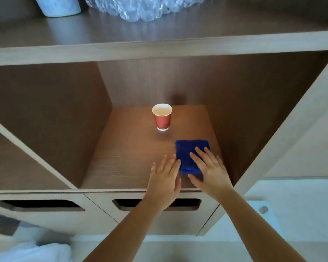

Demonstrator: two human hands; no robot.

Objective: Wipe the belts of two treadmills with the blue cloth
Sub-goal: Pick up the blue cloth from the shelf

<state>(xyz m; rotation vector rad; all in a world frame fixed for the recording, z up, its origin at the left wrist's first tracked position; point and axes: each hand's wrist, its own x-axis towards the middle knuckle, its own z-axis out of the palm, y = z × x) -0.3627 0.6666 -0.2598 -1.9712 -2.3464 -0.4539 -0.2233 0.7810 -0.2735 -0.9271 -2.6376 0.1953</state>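
A folded blue cloth [187,152] lies on the wooden shelf floor [131,157] inside an open cubby. My right hand [209,170] lies flat on the cloth's right half, fingers straight and spread. My left hand [165,178] is flat beside it, its fingertips touching the cloth's left edge. No treadmill is in view.
A red paper cup [162,117] with pale liquid stands upright farther back on the same shelf. The cubby's side walls rise left and right. Above, a top surface carries a clear crinkled plastic item [140,8] and a pale cup [58,6]. Two drawer slots [155,204] sit below the shelf.
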